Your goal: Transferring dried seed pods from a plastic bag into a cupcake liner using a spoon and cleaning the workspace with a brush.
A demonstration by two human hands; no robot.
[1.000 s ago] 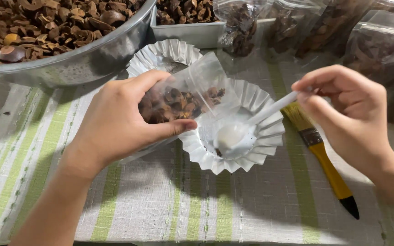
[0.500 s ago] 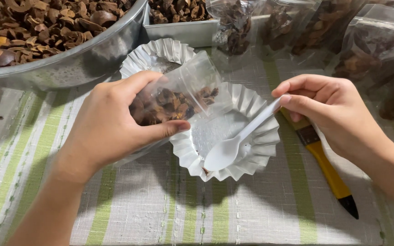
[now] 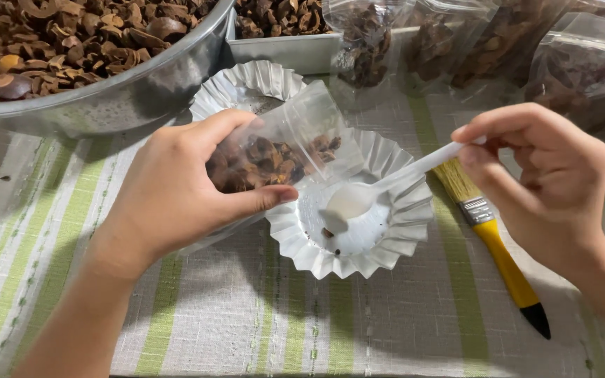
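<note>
Woven cloth [image 3: 197, 329] with pale green stripes covers the work surface. At upper left stands a large metal bowl [image 3: 134, 98] heaped with brown husk pieces; behind, a rectangular metal tray [image 3: 288, 50] holds more of the same, and clear filled bags [image 3: 498, 42] lie along the upper right.

Left hand [image 3: 176, 192]: fingers curled and closed around a small clear plastic bag [image 3: 281, 150], thumb pressed along its lower edge, forefinger over its top. The bag is partly filled with brown pieces; it lies tilted, its open mouth directed to the right and away from the person, over the rim of a fluted foil cup [image 3: 386, 245].

Right hand [image 3: 540, 182]: fingers pinched together on the handle end of a white plastic spoon [image 3: 379, 192]. The long axis of the spoon runs from upper right, at the fingertips, down to lower left; its bowl points toward the left hand and sits low inside the foil cup, just above or touching the cup's floor, which cannot be told. A few dark crumbs lie on that floor.

A second fluted foil cup [image 3: 246, 84] stands behind the first, partly hidden by the bag. A paintbrush [image 3: 498, 252] with yellow handle and black tip lies on the cloth beneath the right hand, bristles pointing away from the person.
</note>
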